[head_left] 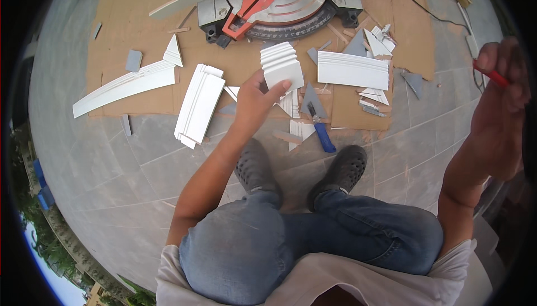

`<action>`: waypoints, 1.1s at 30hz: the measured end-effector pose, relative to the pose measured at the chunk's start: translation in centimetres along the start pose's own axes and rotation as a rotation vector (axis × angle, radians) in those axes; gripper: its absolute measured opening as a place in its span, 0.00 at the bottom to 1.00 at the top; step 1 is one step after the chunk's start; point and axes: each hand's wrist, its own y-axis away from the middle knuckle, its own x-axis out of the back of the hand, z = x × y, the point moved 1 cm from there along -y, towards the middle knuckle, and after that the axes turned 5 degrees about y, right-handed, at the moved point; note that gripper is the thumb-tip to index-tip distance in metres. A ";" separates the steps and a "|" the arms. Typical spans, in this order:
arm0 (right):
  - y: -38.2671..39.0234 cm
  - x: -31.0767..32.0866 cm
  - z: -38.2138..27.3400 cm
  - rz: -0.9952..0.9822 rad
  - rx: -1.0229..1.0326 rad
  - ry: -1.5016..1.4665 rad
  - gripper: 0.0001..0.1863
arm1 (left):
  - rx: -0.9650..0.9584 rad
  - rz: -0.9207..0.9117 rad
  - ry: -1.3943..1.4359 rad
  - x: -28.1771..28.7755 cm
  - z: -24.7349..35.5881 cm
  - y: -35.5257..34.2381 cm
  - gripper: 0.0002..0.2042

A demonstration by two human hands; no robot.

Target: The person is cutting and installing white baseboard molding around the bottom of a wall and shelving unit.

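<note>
My left hand (253, 102) grips a short white piece of grooved moulding (281, 68), thumb across its smooth face, above the offcuts in front of my shoes. Far off to the right, my right hand (508, 68) is raised with its fingers closed around a slim red stick (491, 74), perhaps a pencil or marker; its kind is not clear. A blue-handled utility knife (323, 134) lies on the floor between the two shoes and the cardboard. Beyond the held piece stands a mitre saw base (313, 12) with a red centre plate.
Longer white mouldings lie at the left (126, 87), nearer the middle (198, 105) and at the right (353, 70). Several pointed offcuts (376, 43) litter the cardboard sheet (361, 107). A black cable (425, 8) trails away on the right. Grey tiles (134, 183) surround the cardboard.
</note>
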 end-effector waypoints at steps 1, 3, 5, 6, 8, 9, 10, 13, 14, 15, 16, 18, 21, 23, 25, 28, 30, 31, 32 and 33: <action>0.8 -4.0 2.1 0.124 -0.199 -0.063 0.06 | 0.036 -0.052 0.032 -0.4 0.0 0.0 0.19; 2.9 -11.2 6.3 0.078 -0.569 -0.133 0.07 | 0.075 -0.058 0.044 0.2 -0.2 0.5 0.18; 4.8 -15.7 7.5 -0.207 -1.012 -0.083 0.13 | 0.068 -0.173 0.251 -1.2 -0.8 0.7 0.20; 5.2 -17.2 7.2 -0.292 -1.030 -0.154 0.18 | 0.065 -0.153 0.246 -1.7 -1.1 0.8 0.20; 8.1 -19.5 8.6 -0.317 -0.888 -0.158 0.20 | 0.130 -0.237 0.352 -2.8 -1.2 1.3 0.22; 8.6 -20.1 8.7 -0.377 -0.942 -0.142 0.20 | 0.131 -0.224 0.351 -2.3 -1.2 1.4 0.22; 8.9 -20.6 8.9 -0.437 -0.995 -0.124 0.20 | 0.204 -0.281 0.158 -1.9 -1.3 1.5 0.21; 10.4 -20.6 11.4 -0.475 -0.741 0.197 0.18 | 0.091 -0.310 -0.586 0.0 -2.1 0.8 0.19; 10.9 -20.1 12.6 -0.520 -0.517 0.579 0.18 | -0.106 -0.259 -1.132 0.8 -2.7 0.3 0.17; 11.3 -19.4 13.6 -0.493 -0.536 0.626 0.18 | -0.116 -0.082 -1.069 2.0 -3.2 0.0 0.15; 10.6 -18.6 13.8 -0.491 -0.544 0.638 0.18 | -0.122 0.096 -1.004 3.9 -3.7 -0.3 0.14; 9.4 -17.1 13.8 -0.461 -1.094 -0.005 0.17 | -0.183 0.320 -1.130 7.8 -5.1 -1.1 0.20; 9.8 -16.9 14.7 -0.376 -1.200 -0.293 0.17 | -0.150 0.451 -1.347 11.5 -7.2 -1.3 0.36; 9.3 -16.9 14.3 -0.296 -1.279 -0.551 0.17 | 0.009 0.410 -1.309 13.2 -9.1 -1.8 0.43; 9.6 -17.2 14.2 -0.290 -1.275 -0.564 0.17 | -0.035 0.435 -1.289 13.7 -10.1 -1.7 0.43; 9.6 -17.6 14.4 -0.308 -1.271 -0.571 0.18 | -0.038 0.439 -1.260 13.5 -9.3 -1.8 0.44; 9.4 -17.7 14.3 -0.323 -1.258 -0.553 0.18 | -0.013 0.429 -1.247 13.3 -8.0 -1.6 0.44; 9.3 -17.8 14.1 -0.334 -1.267 -0.524 0.18 | -0.094 0.437 -1.176 13.0 -7.4 -1.3 0.45; 9.0 -17.8 13.9 -0.341 -1.274 -0.493 0.18 | -0.180 0.445 -1.103 12.5 -6.5 -1.2 0.46; 8.8 -17.8 13.8 -0.338 -1.271 -0.497 0.18 | -0.182 0.445 -1.108 11.5 -5.2 -0.9 0.46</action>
